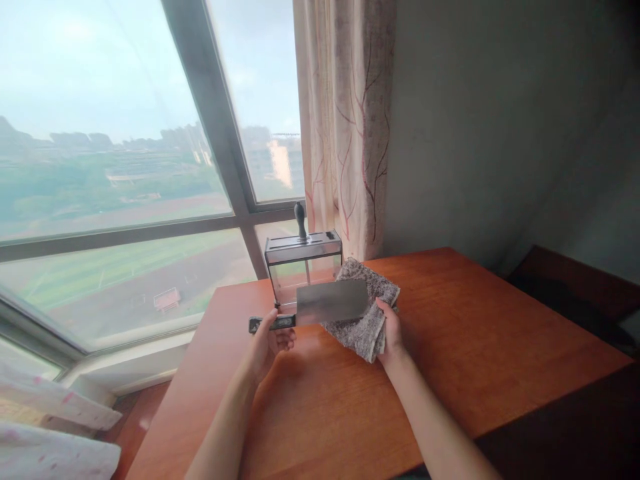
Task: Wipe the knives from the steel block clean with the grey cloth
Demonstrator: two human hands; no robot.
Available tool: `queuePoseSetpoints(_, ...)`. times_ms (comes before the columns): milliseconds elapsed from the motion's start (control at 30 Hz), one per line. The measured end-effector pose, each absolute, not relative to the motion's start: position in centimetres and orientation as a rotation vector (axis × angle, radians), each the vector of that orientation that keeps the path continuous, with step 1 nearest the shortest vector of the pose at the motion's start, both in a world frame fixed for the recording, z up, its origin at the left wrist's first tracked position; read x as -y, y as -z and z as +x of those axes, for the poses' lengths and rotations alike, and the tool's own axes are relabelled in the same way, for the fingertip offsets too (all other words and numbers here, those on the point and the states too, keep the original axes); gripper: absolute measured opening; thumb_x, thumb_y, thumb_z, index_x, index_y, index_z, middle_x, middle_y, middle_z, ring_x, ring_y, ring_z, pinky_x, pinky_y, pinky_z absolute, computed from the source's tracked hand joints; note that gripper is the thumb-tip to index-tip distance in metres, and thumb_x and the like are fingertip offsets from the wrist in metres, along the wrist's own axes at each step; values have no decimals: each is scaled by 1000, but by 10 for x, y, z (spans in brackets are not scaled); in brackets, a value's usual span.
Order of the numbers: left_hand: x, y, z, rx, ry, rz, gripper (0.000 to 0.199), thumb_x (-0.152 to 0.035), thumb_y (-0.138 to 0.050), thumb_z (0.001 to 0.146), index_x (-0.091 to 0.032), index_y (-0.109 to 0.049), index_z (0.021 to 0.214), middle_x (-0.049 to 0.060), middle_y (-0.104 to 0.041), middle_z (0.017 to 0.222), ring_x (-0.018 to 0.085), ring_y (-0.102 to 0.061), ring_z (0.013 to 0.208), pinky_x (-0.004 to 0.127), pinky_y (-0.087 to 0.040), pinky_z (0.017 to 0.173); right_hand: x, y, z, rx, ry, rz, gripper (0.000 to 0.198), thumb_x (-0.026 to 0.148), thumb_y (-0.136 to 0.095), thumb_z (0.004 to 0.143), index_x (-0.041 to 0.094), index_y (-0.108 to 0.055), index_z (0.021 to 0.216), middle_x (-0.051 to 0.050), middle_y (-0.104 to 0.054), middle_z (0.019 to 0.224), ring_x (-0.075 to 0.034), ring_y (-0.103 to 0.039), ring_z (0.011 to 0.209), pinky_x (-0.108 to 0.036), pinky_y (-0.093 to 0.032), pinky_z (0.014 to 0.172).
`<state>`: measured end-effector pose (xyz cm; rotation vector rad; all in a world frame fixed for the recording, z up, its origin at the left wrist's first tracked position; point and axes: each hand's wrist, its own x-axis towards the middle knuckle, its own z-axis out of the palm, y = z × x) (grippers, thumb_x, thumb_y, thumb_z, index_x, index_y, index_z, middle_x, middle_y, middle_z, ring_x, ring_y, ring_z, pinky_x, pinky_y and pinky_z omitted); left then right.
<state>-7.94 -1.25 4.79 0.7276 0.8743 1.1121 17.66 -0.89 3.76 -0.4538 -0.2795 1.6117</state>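
Note:
A cleaver [330, 301] with a broad grey blade and a black handle is held level above the table. My left hand [271, 339] grips its handle, thumb on top and fingers curled below. A grey speckled cloth [361, 337] is in my right hand [392, 327], thumb pressed on its near face. The blade's right end lies against the cloth, which spreads behind and below it. Behind the blade stands a knife block [303, 250] with clear sides and a metal top; a dark knife handle [300, 220] sticks up from its slot.
The wooden table [300, 413] reaches toward the window [125, 167] on the left. A patterned curtain [350, 127] hangs behind the knife block, beside a grey wall [475, 133]. Dark items [560, 300] lie beyond the table's right edge.

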Motion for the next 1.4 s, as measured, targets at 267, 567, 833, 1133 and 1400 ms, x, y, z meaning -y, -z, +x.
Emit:
queuePoseSetpoints(267,13,-55,-76,-778,-1248,547,37,-34,-44,91,-8,-66,78,13,-68,65,14,-62,55,20,-50,52,13,-38,176,267,-1629,-469,34,36,-56,81,18,-64,109,-6,-74,92,-26,-69,89,-42,-54,83)
queuePoseSetpoints(567,19,-56,-58,-614,-1319,504,27,-30,-49,88,-10,-67,81,12,-69,72,16,-65,64,24,-54,61,16,-39,176,244,-1634,-473,33,35,-56,80,19,-64,107,-7,-73,99,-26,-68,95,-43,-53,86)
queuePoseSetpoints(833,23,-55,-44,-673,-1255,476,30,-35,-51,88,-10,-67,79,10,-67,68,15,-64,63,22,-53,55,17,-42,176,315,-1666,-442,30,34,-57,77,19,-66,101,-6,-73,97,-25,-69,88,-40,-55,79)
queuePoseSetpoints(1133,27,-56,-35,-686,-1237,519,40,-38,-47,91,-7,-69,79,11,-68,65,13,-63,59,19,-52,57,22,-36,171,469,-1837,-465,35,27,-60,65,16,-68,98,-7,-74,85,-27,-69,85,-39,-55,76)
queuePoseSetpoints(1400,25,-55,-37,-696,-1288,487,33,-37,-51,88,-10,-67,82,9,-68,65,12,-62,57,19,-53,56,20,-38,171,388,-1808,-503,34,25,-60,67,14,-67,98,-8,-74,88,-28,-68,88,-41,-54,80)
